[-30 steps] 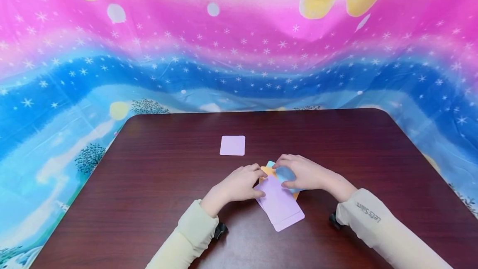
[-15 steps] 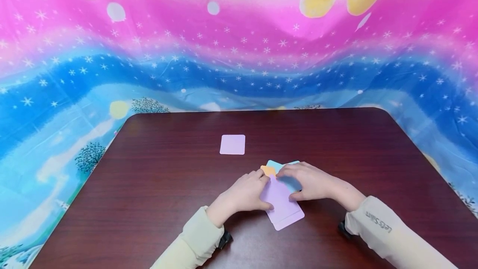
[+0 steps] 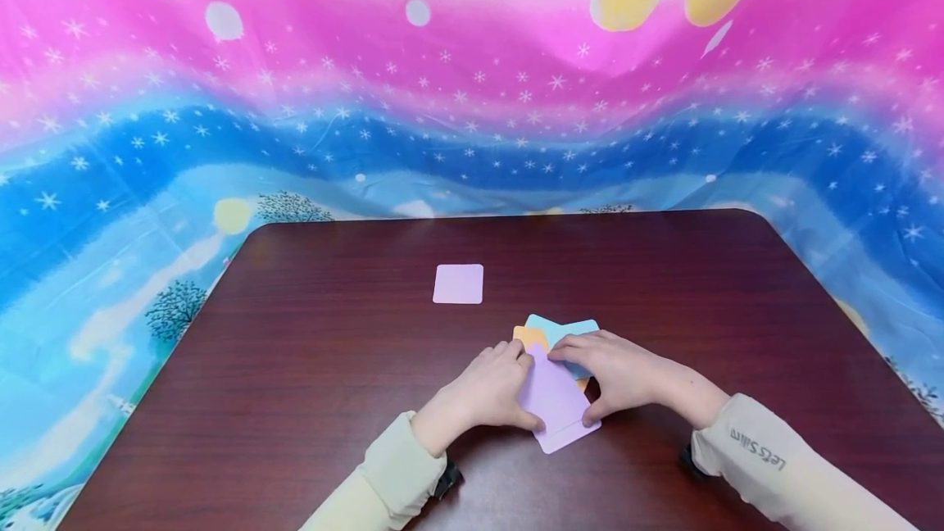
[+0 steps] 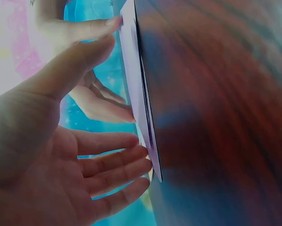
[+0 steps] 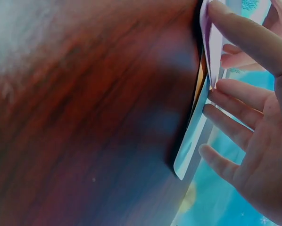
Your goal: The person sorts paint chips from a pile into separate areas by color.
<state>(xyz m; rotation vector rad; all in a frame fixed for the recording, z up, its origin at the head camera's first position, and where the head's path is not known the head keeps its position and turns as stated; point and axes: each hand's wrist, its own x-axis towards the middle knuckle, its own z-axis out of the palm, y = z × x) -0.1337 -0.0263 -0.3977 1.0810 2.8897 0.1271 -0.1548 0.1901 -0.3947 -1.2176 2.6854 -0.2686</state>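
Observation:
A pile of rounded-corner cards lies near the table's middle, with purple cards (image 3: pixel 555 392) on top. An orange card (image 3: pixel 528 337) and light blue cards (image 3: pixel 581 326) stick out beneath them at the far side. My left hand (image 3: pixel 483 393) rests along the pile's left edge, thumb near the front corner and relaxed fingertips at the far end. On the right side, my right hand (image 3: pixel 636 379) touches the purple cards' edge with thumb and fingertips, its palm over part of the light blue. In the right wrist view the purple layer (image 5: pixel 214 52) stands slightly above the light blue card (image 5: pixel 190 146).
A single purple card (image 3: pixel 458 283) lies farther back on the dark red-brown table (image 3: pixel 332 334). A colourful printed cloth (image 3: pixel 472 105) hangs behind and around the table. Black wrist straps (image 3: pixel 447 480) show under the sleeves.
Both hands have shifted nearer the person along the purple cards and slightly right. The purple edges line up more closely, and more light blue shows at the far side. The single card stays put.

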